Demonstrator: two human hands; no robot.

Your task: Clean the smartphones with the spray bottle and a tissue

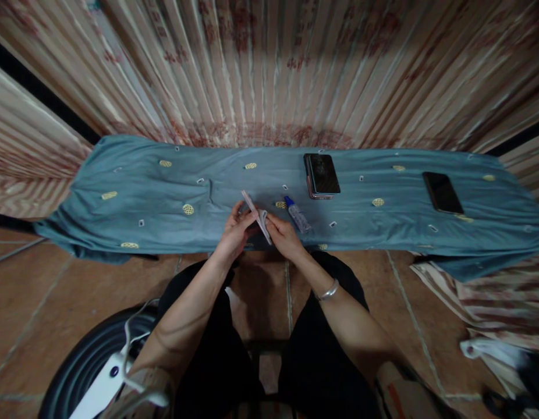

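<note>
Over the near edge of the cloth, both my hands hold a thin, pale, flat folded piece (251, 201), seen nearly edge-on; its exact kind I cannot make out. My left hand (235, 231) grips its left side with the thumb on top. On the lower right side, the fingers of my right hand (283, 234) are pinched at a curled-up part of it. Just right of my right hand lies a small clear bottle (299, 216) with a blue cap and printing on it, tilted on the cloth.
A teal cloth (226, 174) with yellow pineapple prints covers the narrow bench. On it lie a squarish stack with a glossy black top (324, 173) and a black phone (443, 192). Pleated curtains (269, 75) hang behind. Bottom left, a white power strip (99, 384) rests on a round black object (68, 372).
</note>
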